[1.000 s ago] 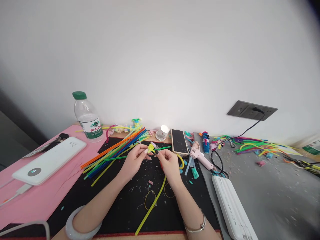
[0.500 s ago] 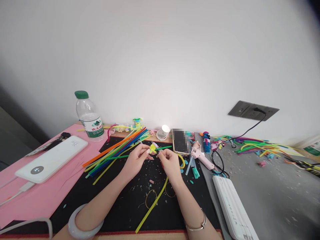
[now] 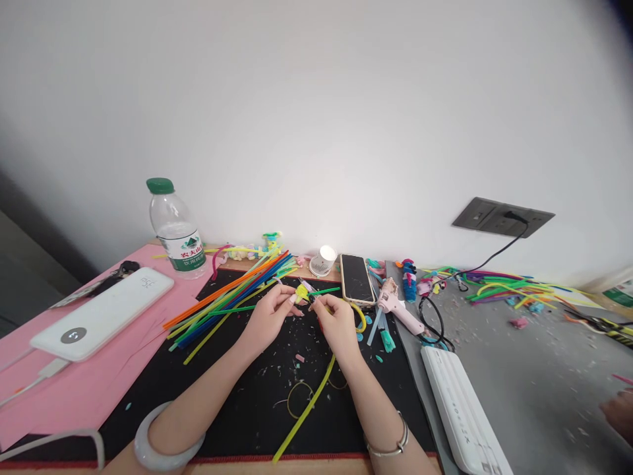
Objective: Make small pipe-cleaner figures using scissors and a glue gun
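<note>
My left hand (image 3: 271, 315) pinches a small yellow fuzzy piece (image 3: 301, 293) between thumb and fingertips. My right hand (image 3: 337, 322) is closed close beside it, on a small dark thing (image 3: 312, 299) whose kind I cannot make out; a bit of red shows under its fingers. A green pipe cleaner (image 3: 328, 290) sticks out just beyond the right fingertips. Below the right hand, a long yellow-green pipe cleaner (image 3: 306, 410) runs toward the front edge of the black mat (image 3: 232, 415). The hands nearly touch over the mat.
Left of my hands lies a bundle of coloured pipe cleaners (image 3: 230, 300). A water bottle (image 3: 177, 231), paper cup (image 3: 324, 260), phone (image 3: 357, 278) and pink glue gun (image 3: 397, 309) stand or lie around. White power banks (image 3: 106, 313) flank the mat. Another person's hand (image 3: 618, 412) shows at right.
Another person's hand has come in at the right edge. The long yellow-green pipe cleaner's near end has shifted slightly right. My hands have barely moved.
</note>
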{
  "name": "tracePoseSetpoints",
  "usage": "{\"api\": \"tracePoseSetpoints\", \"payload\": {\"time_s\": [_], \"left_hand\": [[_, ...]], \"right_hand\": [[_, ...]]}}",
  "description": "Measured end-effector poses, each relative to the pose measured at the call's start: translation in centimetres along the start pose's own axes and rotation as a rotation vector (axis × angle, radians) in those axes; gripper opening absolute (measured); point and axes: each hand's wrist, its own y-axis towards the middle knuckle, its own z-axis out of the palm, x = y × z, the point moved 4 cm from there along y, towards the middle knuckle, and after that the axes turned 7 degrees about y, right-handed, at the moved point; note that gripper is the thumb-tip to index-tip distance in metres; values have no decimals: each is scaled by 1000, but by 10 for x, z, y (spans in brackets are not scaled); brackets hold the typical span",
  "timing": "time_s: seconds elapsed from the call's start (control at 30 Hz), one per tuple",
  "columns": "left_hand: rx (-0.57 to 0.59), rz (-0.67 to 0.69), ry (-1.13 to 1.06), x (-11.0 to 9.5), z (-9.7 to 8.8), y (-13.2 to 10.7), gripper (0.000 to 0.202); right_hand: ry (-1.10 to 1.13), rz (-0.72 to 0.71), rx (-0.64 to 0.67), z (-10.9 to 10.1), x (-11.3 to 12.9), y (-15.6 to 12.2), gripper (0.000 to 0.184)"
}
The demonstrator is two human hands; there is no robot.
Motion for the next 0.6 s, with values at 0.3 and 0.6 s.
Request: {"api": "tracePoseSetpoints", "payload": {"time_s": [0.3, 0.6], "left_hand": [[41, -80, -109, 5, 4, 1, 37], [106, -122, -145, 1, 5, -1, 41]], "right_hand": [[-25, -18, -16, 0, 1, 0, 31], [80, 0, -39, -1, 1, -1, 22]]}}
